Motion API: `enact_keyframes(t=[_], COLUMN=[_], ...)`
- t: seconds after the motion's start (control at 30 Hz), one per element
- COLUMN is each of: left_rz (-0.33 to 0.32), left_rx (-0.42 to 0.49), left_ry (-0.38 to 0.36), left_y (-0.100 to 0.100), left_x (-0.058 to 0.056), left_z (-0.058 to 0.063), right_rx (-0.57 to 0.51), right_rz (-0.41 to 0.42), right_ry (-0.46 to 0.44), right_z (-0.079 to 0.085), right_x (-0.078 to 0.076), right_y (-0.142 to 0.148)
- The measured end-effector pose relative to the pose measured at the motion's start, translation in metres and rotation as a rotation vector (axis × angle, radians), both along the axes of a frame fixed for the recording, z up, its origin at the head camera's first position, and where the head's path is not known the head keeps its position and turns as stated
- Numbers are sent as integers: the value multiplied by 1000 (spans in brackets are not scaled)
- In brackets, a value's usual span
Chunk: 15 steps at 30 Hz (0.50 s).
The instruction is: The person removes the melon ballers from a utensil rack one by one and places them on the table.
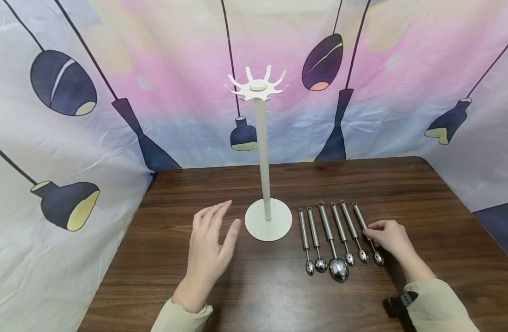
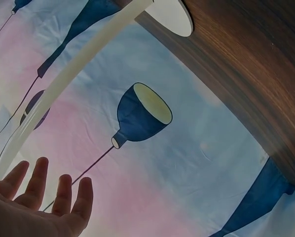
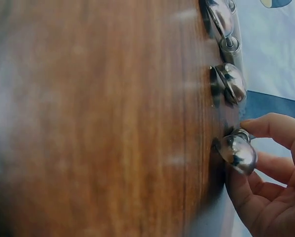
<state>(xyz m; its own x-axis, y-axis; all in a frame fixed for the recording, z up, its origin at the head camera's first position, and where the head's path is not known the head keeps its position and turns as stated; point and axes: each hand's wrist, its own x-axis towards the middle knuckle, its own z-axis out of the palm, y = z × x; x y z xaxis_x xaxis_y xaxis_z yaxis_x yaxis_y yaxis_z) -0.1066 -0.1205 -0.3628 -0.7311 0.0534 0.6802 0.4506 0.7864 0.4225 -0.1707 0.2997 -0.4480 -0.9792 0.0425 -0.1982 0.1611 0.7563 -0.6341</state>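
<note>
On the table, several steel melon ballers (image 1: 339, 270) lie side by side, handles with hanging rings pointing away and small bowls toward me. My right hand (image 1: 387, 236) pinches the rightmost melon baller (image 1: 378, 258) by its handle between thumb and fingers; its shiny bowl (image 3: 240, 155) shows close up in the right wrist view. My left hand (image 1: 208, 251) is held over the table with fingers extended, left of a white stand (image 1: 268, 233), and holds nothing. The stand has a round base, a tall pole and a crown of upturned hooks (image 1: 258, 85) on top.
The dark wood table (image 1: 187, 184) reaches back to a printed cloth backdrop (image 1: 175, 92) with lamp shapes. The stand rises between my left hand and the row of ballers. A black strap piece (image 1: 399, 304) hangs at my right sleeve.
</note>
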Motion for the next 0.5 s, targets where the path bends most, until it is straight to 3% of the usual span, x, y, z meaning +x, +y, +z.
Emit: enact_keyframes(t=[0.5], left_rz=[4], left_rx=[-18], left_ry=[11], left_y=[-1], left_x=[-2], left_z=[1], right_rx=[-2], right_rz=[4], right_ry=[7], right_z=[-2], right_x=[1], right_y=[-3])
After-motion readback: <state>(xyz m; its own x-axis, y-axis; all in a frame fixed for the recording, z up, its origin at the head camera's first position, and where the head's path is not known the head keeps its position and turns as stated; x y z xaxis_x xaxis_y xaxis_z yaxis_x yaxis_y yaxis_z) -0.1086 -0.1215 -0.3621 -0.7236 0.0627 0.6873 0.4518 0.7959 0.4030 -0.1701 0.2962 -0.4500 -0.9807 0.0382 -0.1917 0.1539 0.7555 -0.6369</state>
